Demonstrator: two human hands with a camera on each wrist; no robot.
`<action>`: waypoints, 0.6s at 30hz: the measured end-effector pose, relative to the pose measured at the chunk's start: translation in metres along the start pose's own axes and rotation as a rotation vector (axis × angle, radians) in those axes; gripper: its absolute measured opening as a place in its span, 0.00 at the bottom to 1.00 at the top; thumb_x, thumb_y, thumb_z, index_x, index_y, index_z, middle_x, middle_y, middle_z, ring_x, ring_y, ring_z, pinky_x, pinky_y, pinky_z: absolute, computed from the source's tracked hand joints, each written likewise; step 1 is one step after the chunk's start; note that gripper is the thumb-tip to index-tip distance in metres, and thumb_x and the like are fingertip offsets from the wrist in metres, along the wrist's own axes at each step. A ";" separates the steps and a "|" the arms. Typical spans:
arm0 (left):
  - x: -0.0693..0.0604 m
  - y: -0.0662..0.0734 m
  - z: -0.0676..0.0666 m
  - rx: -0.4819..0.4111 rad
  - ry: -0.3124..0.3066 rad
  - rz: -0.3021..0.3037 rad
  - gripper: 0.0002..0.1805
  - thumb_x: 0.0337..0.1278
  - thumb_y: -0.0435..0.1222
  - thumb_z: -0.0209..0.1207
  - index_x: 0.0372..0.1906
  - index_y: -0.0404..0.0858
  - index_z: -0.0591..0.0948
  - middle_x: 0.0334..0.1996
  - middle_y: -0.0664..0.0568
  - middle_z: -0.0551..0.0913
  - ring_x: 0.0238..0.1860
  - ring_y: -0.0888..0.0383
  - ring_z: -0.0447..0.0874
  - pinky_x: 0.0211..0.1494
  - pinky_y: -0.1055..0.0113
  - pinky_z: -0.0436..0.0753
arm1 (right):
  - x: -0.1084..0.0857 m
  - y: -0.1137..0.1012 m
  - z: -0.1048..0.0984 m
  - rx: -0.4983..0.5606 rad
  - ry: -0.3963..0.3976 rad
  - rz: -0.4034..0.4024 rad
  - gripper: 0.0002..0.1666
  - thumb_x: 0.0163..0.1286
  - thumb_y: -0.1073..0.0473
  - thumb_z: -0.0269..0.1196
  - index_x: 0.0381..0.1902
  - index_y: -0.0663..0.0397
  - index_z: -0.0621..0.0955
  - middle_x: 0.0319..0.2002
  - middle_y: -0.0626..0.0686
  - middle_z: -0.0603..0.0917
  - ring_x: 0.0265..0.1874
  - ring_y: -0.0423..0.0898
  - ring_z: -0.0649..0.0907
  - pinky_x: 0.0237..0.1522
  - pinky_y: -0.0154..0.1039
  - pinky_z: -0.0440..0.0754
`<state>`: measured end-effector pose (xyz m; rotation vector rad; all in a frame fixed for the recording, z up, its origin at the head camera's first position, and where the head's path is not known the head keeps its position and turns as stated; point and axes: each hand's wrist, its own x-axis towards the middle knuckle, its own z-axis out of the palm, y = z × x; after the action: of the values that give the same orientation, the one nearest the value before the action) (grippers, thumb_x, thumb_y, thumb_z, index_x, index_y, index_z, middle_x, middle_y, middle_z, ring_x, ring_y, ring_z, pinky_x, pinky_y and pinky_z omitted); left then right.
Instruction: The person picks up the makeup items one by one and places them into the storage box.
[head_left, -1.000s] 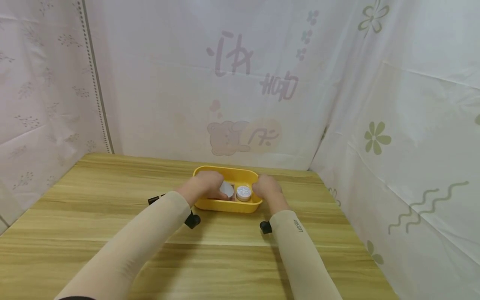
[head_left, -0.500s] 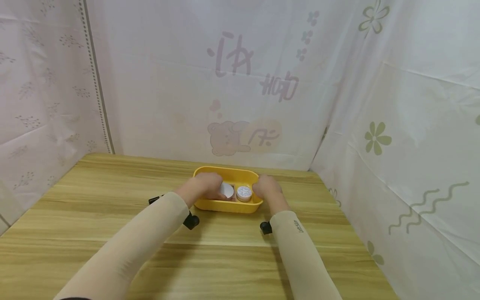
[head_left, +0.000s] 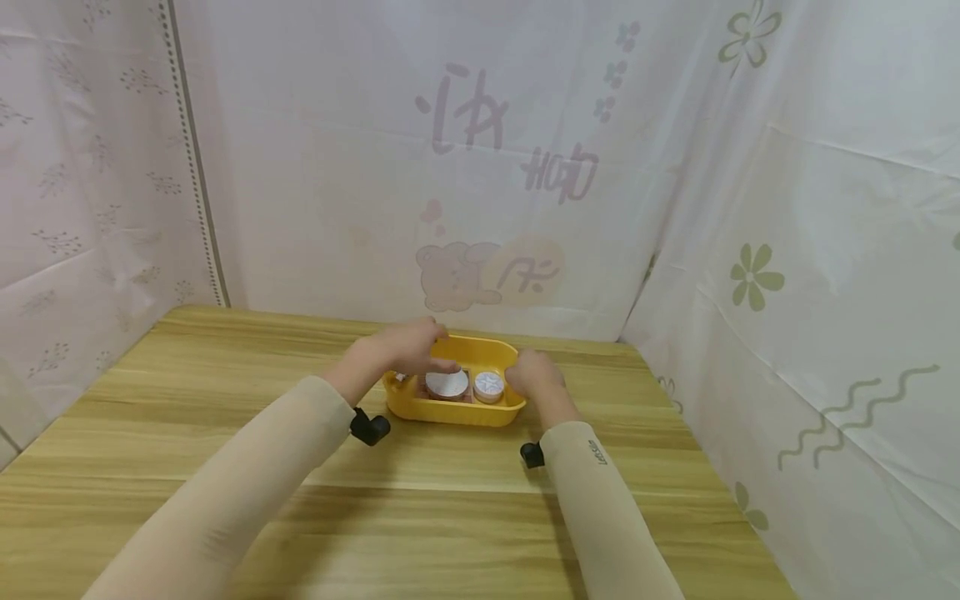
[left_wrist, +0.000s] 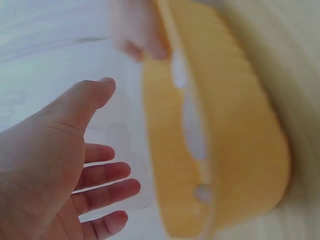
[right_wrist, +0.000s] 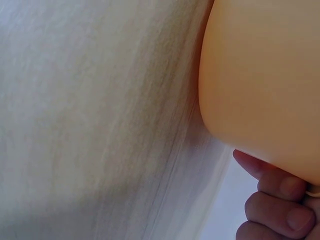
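Note:
A yellow oval bin (head_left: 457, 412) stands on the table. Inside it, a large white round piece (head_left: 447, 383) sits on a brownish-pink square base, and a smaller white round piece with a star pattern (head_left: 489, 385) lies to its right. A small pale object (head_left: 401, 377) shows at the bin's left end. Over the bin's left part hovers my left hand (head_left: 408, 347), fingers spread and holding nothing; the left wrist view shows the hand (left_wrist: 55, 170) apart from the bin wall. My right hand (head_left: 536, 372) grips the bin's right rim, with curled fingers (right_wrist: 272, 212) beneath its edge in the right wrist view.
The wooden table (head_left: 420, 533) extends around the bin on all sides. Patterned white curtains (head_left: 330, 208) hang behind the table and along both sides. A black wrist mount (head_left: 370, 427) sits below the left wrist, another (head_left: 532, 454) by the right.
My left hand has let go of the large white round piece and lifted up and slightly left, its fingers opening. The right hand and the bin have stayed in place.

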<state>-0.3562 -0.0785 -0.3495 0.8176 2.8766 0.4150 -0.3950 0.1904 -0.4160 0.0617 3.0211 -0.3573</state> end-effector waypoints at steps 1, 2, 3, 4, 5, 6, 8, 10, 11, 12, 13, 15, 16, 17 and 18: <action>-0.003 -0.002 -0.005 -0.015 0.019 0.011 0.42 0.77 0.59 0.63 0.78 0.32 0.74 0.75 0.36 0.77 0.75 0.40 0.78 0.79 0.45 0.77 | 0.000 0.000 0.000 -0.004 -0.001 -0.002 0.31 0.77 0.53 0.55 0.73 0.60 0.80 0.61 0.62 0.86 0.52 0.57 0.82 0.55 0.55 0.84; -0.006 -0.004 -0.011 -0.023 0.038 0.016 0.42 0.77 0.59 0.63 0.78 0.32 0.74 0.74 0.36 0.78 0.74 0.40 0.78 0.78 0.45 0.77 | 0.000 0.000 0.000 -0.010 -0.003 -0.006 0.31 0.77 0.53 0.55 0.72 0.60 0.80 0.61 0.62 0.86 0.51 0.56 0.83 0.54 0.55 0.84; -0.010 -0.006 -0.017 -0.034 0.053 0.021 0.41 0.77 0.59 0.63 0.77 0.31 0.75 0.73 0.36 0.78 0.73 0.40 0.79 0.78 0.45 0.77 | 0.000 0.000 0.000 -0.015 -0.002 -0.008 0.31 0.77 0.54 0.55 0.72 0.60 0.81 0.60 0.62 0.86 0.51 0.56 0.83 0.54 0.54 0.84; -0.014 -0.008 -0.022 -0.050 0.069 0.018 0.41 0.77 0.58 0.63 0.77 0.31 0.76 0.72 0.36 0.79 0.72 0.40 0.79 0.77 0.45 0.78 | 0.000 0.000 0.000 -0.019 -0.003 -0.012 0.31 0.77 0.54 0.55 0.72 0.60 0.81 0.60 0.62 0.86 0.51 0.56 0.83 0.54 0.54 0.84; -0.018 -0.011 -0.027 -0.060 0.087 0.017 0.40 0.77 0.58 0.63 0.76 0.31 0.76 0.71 0.36 0.79 0.71 0.39 0.80 0.77 0.44 0.78 | 0.000 0.000 0.000 -0.021 -0.002 -0.015 0.31 0.77 0.54 0.55 0.72 0.61 0.81 0.60 0.62 0.86 0.51 0.56 0.83 0.54 0.54 0.84; -0.021 -0.015 -0.031 -0.070 0.102 0.011 0.39 0.77 0.58 0.64 0.75 0.31 0.77 0.70 0.36 0.79 0.71 0.39 0.80 0.76 0.44 0.78 | 0.000 0.000 0.000 -0.025 -0.002 -0.017 0.31 0.77 0.54 0.54 0.72 0.61 0.81 0.60 0.62 0.86 0.51 0.56 0.83 0.54 0.54 0.84; -0.029 -0.024 -0.039 -0.084 0.131 0.001 0.38 0.77 0.57 0.64 0.74 0.31 0.78 0.68 0.36 0.80 0.69 0.38 0.81 0.75 0.43 0.79 | 0.000 0.000 0.000 -0.026 -0.002 -0.019 0.31 0.77 0.54 0.54 0.72 0.60 0.81 0.59 0.61 0.86 0.51 0.57 0.83 0.54 0.54 0.84; -0.036 -0.033 -0.044 -0.091 0.155 -0.013 0.37 0.77 0.56 0.64 0.73 0.31 0.79 0.67 0.36 0.80 0.68 0.37 0.81 0.75 0.42 0.79 | 0.001 0.000 0.001 -0.024 -0.002 -0.019 0.31 0.78 0.53 0.54 0.73 0.60 0.80 0.60 0.62 0.86 0.52 0.57 0.83 0.54 0.54 0.84; -0.039 -0.038 -0.045 -0.084 0.165 -0.018 0.37 0.77 0.57 0.64 0.72 0.31 0.80 0.66 0.36 0.81 0.68 0.37 0.81 0.74 0.42 0.79 | 0.001 0.000 0.001 -0.023 -0.001 -0.018 0.32 0.78 0.53 0.53 0.74 0.60 0.79 0.61 0.62 0.86 0.52 0.57 0.83 0.54 0.54 0.84; -0.042 -0.042 -0.047 -0.082 0.171 -0.025 0.37 0.77 0.56 0.64 0.72 0.30 0.80 0.66 0.36 0.81 0.67 0.37 0.81 0.74 0.41 0.79 | 0.001 0.000 0.001 -0.022 -0.003 -0.018 0.32 0.78 0.53 0.53 0.74 0.60 0.79 0.61 0.62 0.86 0.52 0.57 0.82 0.54 0.54 0.84; -0.045 -0.047 -0.048 -0.080 0.176 -0.032 0.37 0.77 0.56 0.64 0.72 0.30 0.80 0.67 0.35 0.81 0.67 0.38 0.82 0.73 0.41 0.79 | 0.001 0.000 0.001 -0.019 -0.003 -0.017 0.32 0.79 0.53 0.53 0.75 0.60 0.79 0.62 0.62 0.85 0.53 0.57 0.82 0.54 0.54 0.84; -0.051 -0.056 -0.050 -0.077 0.182 -0.043 0.36 0.78 0.56 0.63 0.71 0.30 0.81 0.67 0.35 0.81 0.65 0.38 0.83 0.72 0.41 0.80 | 0.001 0.000 0.001 -0.015 -0.005 -0.013 0.32 0.79 0.53 0.53 0.75 0.60 0.78 0.63 0.62 0.85 0.53 0.57 0.82 0.54 0.55 0.83; -0.054 -0.060 -0.051 -0.076 0.184 -0.047 0.36 0.78 0.56 0.63 0.71 0.30 0.81 0.67 0.34 0.81 0.64 0.38 0.83 0.71 0.41 0.81 | 0.001 0.000 0.001 -0.012 -0.006 -0.011 0.32 0.79 0.53 0.53 0.75 0.60 0.78 0.63 0.62 0.85 0.53 0.57 0.82 0.54 0.54 0.83; -0.057 -0.064 -0.051 -0.076 0.188 -0.050 0.36 0.78 0.56 0.63 0.71 0.30 0.81 0.68 0.34 0.81 0.64 0.39 0.83 0.71 0.41 0.81 | 0.000 -0.001 0.001 -0.012 -0.009 -0.011 0.32 0.79 0.53 0.53 0.76 0.60 0.78 0.63 0.62 0.85 0.52 0.57 0.82 0.54 0.54 0.83; -0.059 -0.068 -0.051 -0.077 0.191 -0.054 0.36 0.78 0.56 0.63 0.71 0.30 0.81 0.67 0.34 0.80 0.63 0.39 0.84 0.70 0.41 0.81 | 0.000 -0.001 0.001 -0.010 -0.013 -0.008 0.33 0.79 0.53 0.53 0.76 0.60 0.77 0.63 0.62 0.85 0.52 0.57 0.82 0.53 0.54 0.83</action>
<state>-0.3494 -0.1770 -0.3182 0.7227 3.0254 0.6259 -0.3949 0.1894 -0.4171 0.0470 3.0112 -0.3423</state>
